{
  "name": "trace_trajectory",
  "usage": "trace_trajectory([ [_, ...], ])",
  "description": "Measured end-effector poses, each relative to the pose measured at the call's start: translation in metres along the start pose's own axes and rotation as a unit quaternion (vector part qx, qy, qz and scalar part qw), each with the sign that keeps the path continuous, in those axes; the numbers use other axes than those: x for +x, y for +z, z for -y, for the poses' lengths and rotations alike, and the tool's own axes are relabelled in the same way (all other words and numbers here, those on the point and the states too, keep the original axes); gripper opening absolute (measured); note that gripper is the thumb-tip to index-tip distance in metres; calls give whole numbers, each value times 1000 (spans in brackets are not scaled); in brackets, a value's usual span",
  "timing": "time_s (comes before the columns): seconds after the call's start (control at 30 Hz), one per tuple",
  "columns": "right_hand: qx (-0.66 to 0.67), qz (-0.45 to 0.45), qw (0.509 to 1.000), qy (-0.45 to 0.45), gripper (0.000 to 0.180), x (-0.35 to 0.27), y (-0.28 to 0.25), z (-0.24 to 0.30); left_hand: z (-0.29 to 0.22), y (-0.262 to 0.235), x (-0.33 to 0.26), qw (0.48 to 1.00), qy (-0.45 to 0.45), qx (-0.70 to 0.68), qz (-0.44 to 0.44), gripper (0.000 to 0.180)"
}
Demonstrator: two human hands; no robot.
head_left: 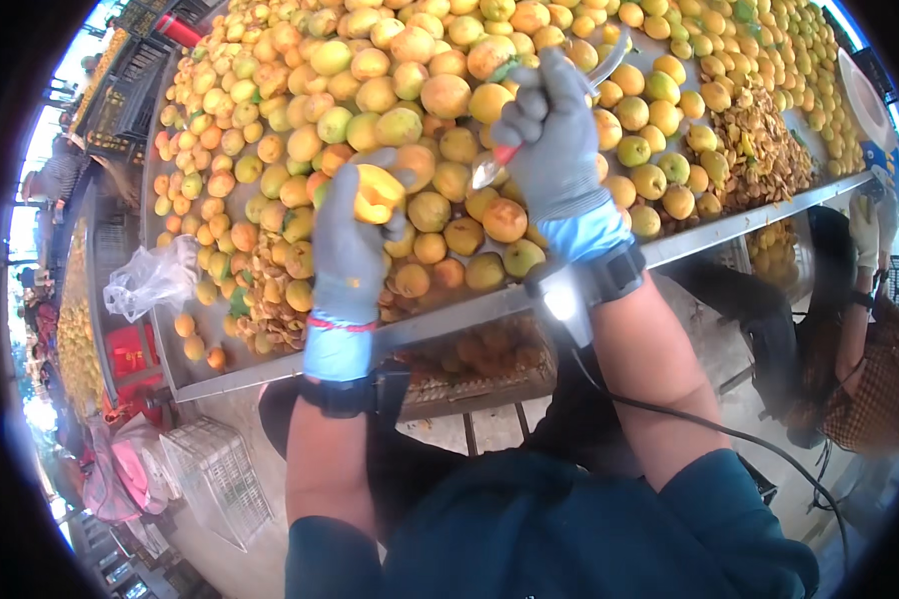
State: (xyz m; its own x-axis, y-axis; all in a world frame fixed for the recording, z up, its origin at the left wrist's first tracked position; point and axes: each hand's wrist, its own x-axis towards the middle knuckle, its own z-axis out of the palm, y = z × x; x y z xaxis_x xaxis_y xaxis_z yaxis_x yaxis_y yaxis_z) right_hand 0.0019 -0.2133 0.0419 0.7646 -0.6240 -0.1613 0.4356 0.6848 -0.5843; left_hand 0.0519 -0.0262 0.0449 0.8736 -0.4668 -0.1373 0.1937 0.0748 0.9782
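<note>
apricot half [378, 193], cut face up, sits clamped in the left hand [348, 250] fingers above the tabletop [449, 311]. right hand [554, 140], at about 2 o'clock from it, grips a spoon-like pitting tool [489, 170], blade aimed toward 8 o'clock at the fruit. heaped apricots [420, 60] crowd all around, pits pile [759, 140] at 3 o'clock.

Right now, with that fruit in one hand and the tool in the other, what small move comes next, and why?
Probably bring the tool's tip to the fruit. The left hand holds it cut side up, while the right hand grips the tool just beside it, apart.
</note>
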Motion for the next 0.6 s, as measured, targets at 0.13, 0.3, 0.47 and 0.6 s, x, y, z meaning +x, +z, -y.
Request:
trace_trajectory([
  [0.13, 0, 52, 997, -60, 32, -10, -5, 38, -12, -15, -49, 996, -75, 33, 46, 45],
  [0.3, -21, 54, 997, -57, 34, -28, -41, 63, 18, -35, -129, 969, -156, 128, 141, 41],
  [0.47, -73, 4, 996, -54, 33, -61, -58, 67, 5, -47, -142, 896, -41, 403, 185, 34],
  [0.6, -89, -35, 995, -24, 34, -80, -56, 57, -30, -40, -92, 932, 7, 361, 41, 32],
])
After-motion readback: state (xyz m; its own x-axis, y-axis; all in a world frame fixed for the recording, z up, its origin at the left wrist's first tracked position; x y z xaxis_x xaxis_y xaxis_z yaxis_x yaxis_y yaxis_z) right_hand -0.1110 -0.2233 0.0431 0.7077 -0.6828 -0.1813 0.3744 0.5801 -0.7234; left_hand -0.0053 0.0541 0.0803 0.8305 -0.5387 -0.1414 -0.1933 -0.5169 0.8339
